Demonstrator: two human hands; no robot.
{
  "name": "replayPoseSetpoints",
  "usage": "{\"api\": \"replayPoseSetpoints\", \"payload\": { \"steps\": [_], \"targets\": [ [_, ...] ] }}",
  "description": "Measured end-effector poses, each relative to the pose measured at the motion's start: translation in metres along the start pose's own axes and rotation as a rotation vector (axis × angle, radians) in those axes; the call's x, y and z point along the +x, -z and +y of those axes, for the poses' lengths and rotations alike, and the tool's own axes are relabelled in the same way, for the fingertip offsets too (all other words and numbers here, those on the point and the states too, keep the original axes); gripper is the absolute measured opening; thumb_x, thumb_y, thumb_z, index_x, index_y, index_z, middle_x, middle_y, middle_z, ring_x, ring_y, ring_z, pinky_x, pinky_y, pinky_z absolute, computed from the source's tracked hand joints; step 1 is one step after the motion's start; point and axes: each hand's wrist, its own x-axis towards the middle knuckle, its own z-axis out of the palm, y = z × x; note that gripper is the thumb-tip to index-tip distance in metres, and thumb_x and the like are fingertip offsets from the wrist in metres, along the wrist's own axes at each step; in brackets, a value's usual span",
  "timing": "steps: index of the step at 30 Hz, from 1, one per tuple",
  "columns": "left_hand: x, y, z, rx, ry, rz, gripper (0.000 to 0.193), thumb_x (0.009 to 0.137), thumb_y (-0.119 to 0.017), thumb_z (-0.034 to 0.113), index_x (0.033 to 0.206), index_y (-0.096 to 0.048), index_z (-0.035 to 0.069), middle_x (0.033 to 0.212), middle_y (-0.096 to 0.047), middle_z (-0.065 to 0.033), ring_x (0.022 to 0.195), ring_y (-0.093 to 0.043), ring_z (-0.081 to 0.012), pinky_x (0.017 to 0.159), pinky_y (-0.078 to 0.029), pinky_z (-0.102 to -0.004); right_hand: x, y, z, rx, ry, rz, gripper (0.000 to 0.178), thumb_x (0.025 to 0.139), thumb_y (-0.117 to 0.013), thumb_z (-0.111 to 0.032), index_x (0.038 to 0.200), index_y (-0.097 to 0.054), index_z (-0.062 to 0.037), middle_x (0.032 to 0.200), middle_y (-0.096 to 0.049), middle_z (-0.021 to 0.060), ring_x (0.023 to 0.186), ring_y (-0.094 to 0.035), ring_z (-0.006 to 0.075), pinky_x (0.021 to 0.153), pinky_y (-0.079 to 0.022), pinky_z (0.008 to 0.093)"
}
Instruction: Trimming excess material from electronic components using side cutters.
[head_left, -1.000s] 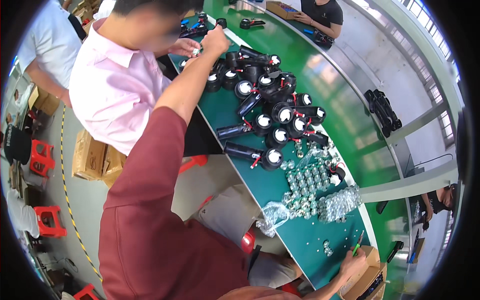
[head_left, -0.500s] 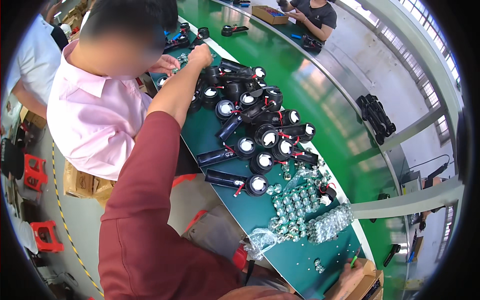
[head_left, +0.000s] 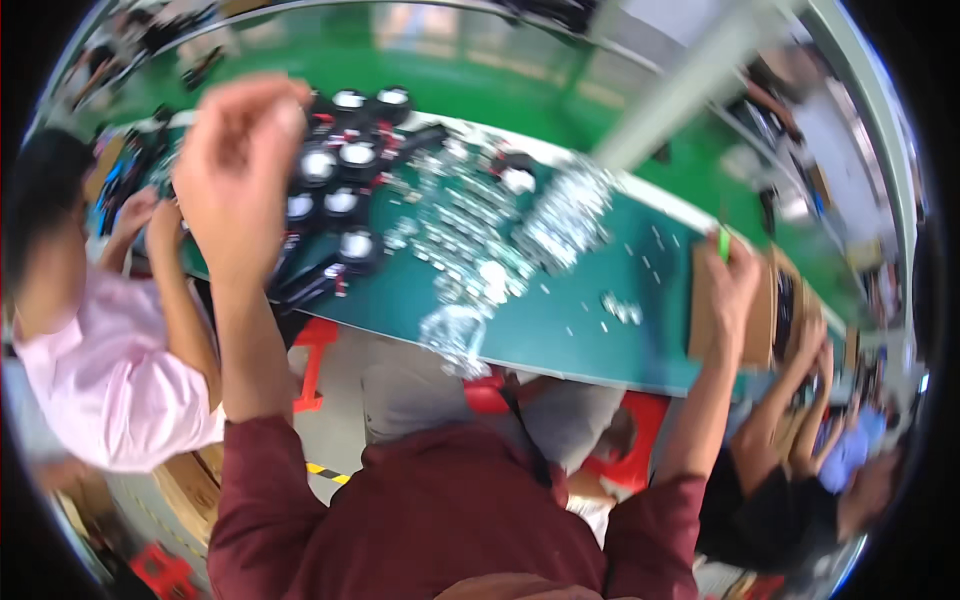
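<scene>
Left hand [head_left: 240, 170] raised, fingers half-curled, blurred, can't tell if holding; right hand [head_left: 738, 278] gripping green-handled tool [head_left: 723, 243]

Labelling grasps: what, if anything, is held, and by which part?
Right hand: green-handled tool, by its handle. Left hand: too blurred to tell.

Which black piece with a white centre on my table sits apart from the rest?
The black piece near the far edge of the table, beside the clear bundle; the other black pieces cluster farther left, toward your left hand.
</scene>
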Motion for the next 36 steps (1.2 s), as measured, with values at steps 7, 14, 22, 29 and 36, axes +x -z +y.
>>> {"api": "replayPoseSetpoints", "payload": {
  "steps": [7, 14, 22, 29, 36],
  "targets": [
    [-0.168, -0.138, 0.053, -0.168, 0.174, -0.752, 0.026, 0.086, -0.072, 0.009, 0.109, -0.066, 0.003, 0.098, -0.068, -0.0133, 0.082, -0.069, -0.0278, 0.068, -0.054, -0.0368, -0.099, 0.027, 0.007, 0.333, -0.166, -0.07, 0.029, 0.081, -0.06, 0.003, 0.107, -0.073, 0.0044, 0.123, -0.068, 0.0157, 0.108, -0.063, 0.0174, 0.09, -0.048, 0.0271],
    [-0.22, -0.226, 0.036, 0.249, -0.044, -0.844, 0.049, 0.084, -0.076, 0.015, 0.127, -0.057, 0.003, 0.111, -0.055, -0.0138, 0.102, -0.058, -0.0325, 0.077, -0.054, -0.0446, -0.162, 0.02, 0.001, 0.48, -0.161, -0.112, 0.027, 0.08, -0.064, 0.003, 0.104, -0.074, 0.0037, 0.121, -0.067, 0.0157, 0.11, -0.064, 0.022, 0.09, -0.051, 0.033],
    [-0.224, -0.235, 0.016, 0.258, -0.06, -0.859, 0.025, 0.082, -0.075, 0.01, 0.103, -0.063, 0.006, 0.102, -0.056, -0.0105, 0.098, -0.06, -0.0319, 0.075, -0.054, -0.046, -0.155, 0.004, 0.004, 0.513, -0.173, -0.16, 0.024, 0.079, -0.069, 0.002, 0.103, -0.074, 0.0031, 0.113, -0.069, 0.0169, 0.099, -0.066, 0.0215, 0.084, -0.051, 0.0311],
    [-0.216, -0.223, 0.011, 0.139, 0.055, -0.78, 0.036, 0.08, -0.076, -0.002, 0.113, -0.064, 0.004, 0.101, -0.064, -0.0116, 0.088, -0.067, -0.0251, 0.071, -0.054, -0.0369, -0.151, -0.006, -0.016, 0.416, -0.042, -0.204, 0.024, 0.079, -0.07, 0.0, 0.103, -0.074, 0.0021, 0.111, -0.07, 0.0193, 0.094, -0.07, 0.0272, 0.082, -0.054, 0.0342],
    [-0.219, -0.2, 0.032, -0.278, 0.385, -0.702, 0.037, 0.084, -0.072, -0.008, 0.118, -0.065, 0.003, 0.093, -0.063, -0.0036, 0.074, -0.06, -0.0071, 0.06, -0.049, -0.0229, -0.175, -0.021, -0.035, 0.584, -0.097, -0.186, 0.023, 0.08, -0.071, -0.001, 0.103, -0.075, 0.0016, 0.114, -0.07, 0.0165, 0.095, -0.07, 0.0236, 0.083, -0.054, 0.0326]
  ]
}}
